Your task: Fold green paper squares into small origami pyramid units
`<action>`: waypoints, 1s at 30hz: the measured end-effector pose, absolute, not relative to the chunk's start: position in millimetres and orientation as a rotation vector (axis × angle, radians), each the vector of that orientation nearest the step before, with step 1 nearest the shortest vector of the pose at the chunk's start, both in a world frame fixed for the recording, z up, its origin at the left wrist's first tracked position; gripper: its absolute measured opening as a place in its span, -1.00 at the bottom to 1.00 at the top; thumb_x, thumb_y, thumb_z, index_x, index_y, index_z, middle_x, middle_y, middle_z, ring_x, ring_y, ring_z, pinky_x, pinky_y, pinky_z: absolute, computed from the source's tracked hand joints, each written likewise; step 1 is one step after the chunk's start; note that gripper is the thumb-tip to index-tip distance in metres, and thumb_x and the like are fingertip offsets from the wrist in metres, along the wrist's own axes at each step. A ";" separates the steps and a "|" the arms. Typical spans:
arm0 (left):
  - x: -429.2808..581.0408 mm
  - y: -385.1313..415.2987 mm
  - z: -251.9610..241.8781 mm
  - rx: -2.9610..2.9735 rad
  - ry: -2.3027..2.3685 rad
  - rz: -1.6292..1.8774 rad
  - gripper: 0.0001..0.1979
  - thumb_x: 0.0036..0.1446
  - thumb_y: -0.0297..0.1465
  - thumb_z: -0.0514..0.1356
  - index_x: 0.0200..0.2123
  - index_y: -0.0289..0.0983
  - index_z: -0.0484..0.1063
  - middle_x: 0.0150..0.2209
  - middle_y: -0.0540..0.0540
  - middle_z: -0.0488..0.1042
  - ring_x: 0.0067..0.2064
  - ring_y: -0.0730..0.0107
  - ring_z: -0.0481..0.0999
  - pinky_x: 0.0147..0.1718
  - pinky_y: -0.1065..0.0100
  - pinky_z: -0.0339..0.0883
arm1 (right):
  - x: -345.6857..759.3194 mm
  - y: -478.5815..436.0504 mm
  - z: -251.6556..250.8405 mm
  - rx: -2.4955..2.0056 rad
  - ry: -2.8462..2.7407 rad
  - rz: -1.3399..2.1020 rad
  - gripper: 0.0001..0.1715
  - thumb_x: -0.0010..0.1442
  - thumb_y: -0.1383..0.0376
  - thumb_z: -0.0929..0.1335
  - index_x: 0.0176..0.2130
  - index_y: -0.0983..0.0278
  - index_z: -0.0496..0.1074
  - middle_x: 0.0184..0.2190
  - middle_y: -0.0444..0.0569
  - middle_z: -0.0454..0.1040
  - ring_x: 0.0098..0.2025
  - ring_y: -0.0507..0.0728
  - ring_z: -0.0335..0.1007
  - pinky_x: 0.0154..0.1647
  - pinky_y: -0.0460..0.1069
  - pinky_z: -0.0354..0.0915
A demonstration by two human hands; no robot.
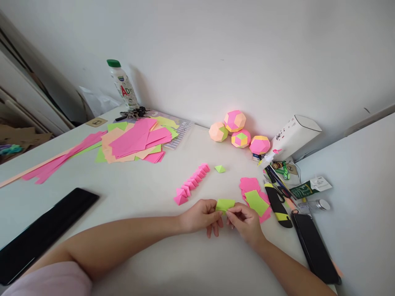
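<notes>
A small piece of lime-green paper (225, 204) is held between both hands, just above the white table. My left hand (202, 216) pinches its left edge with thumb and forefinger, the other fingers hanging below. At the lower right edge, my right hand (245, 224) grips the same paper between thumb and fingertips. Beyond the hands runs a slanting row of folded pink paper pieces (191, 183). One folded green piece (220, 168) sits right of that row. Loose pink sheets (249, 183) lie beside my right hand, with a green sheet (257, 203) on top.
Faceted paper balls (235, 121) stand by the wall. Left are a heap of coloured paper (132, 139), paper strips (61, 158), a bottle (123, 86), keys (132, 113) and a black slab (46, 232). Right are a cutter (277, 205), a phone (316, 246) and a white container (294, 135).
</notes>
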State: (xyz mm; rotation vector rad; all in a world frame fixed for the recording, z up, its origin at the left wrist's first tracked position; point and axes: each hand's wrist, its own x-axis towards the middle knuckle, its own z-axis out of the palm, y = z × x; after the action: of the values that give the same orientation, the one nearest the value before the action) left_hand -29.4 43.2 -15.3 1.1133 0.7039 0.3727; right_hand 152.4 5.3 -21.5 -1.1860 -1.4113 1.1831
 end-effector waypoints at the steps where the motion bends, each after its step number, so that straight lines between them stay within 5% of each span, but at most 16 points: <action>1: -29.5 43.2 -15.5 1.114 0.702 0.369 -0.56 0.01 -0.01 0.14 -0.35 -0.30 0.25 -0.41 -0.08 0.48 -0.50 0.39 0.52 -0.66 0.43 0.30 | 152.3 5.2 -21.3 -1.183 -1.411 1.183 -0.92 0.10 0.34 0.38 -0.44 0.26 0.43 -0.58 -0.17 0.35 -0.61 -0.01 0.33 -0.63 -0.11 0.28; 19: -29.5 42.3 -15.5 1.119 0.696 0.379 -0.59 0.03 -0.04 0.14 -0.37 -0.31 0.24 -0.45 -0.05 0.46 -0.54 0.42 0.50 -0.69 0.45 0.29 | 152.8 4.3 -23.8 -1.192 -1.423 1.205 -0.86 0.15 0.25 0.36 -0.40 0.25 0.37 -0.59 -0.17 0.32 -0.60 0.00 0.30 -0.61 -0.09 0.28; 25: -31.7 43.2 -14.4 1.065 0.676 0.401 -0.59 0.03 -0.04 0.16 -0.37 -0.30 0.23 -0.46 -0.06 0.48 -0.54 0.40 0.50 -0.70 0.46 0.28 | 154.7 3.8 -31.5 -1.218 -1.374 1.182 -0.67 0.13 0.20 0.37 -0.15 0.20 0.22 -0.30 -0.06 0.31 -0.43 0.02 0.30 -0.49 -0.10 0.33; 30: -31.9 42.2 -15.4 1.063 0.666 0.418 -0.58 0.01 -0.03 0.17 -0.38 -0.30 0.23 -0.47 -0.05 0.47 -0.55 0.41 0.50 -0.70 0.46 0.27 | 157.2 7.3 -27.6 -1.172 -1.585 1.189 -0.84 0.20 0.20 0.31 -0.30 0.25 0.33 -0.31 -0.04 0.30 -0.44 0.02 0.24 -0.49 -0.09 0.26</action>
State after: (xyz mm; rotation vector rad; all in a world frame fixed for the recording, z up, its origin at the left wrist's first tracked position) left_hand -31.9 42.2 -15.4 1.0630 0.6665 0.4175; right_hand 157.2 7.3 -27.6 -1.1722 -1.5849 1.1892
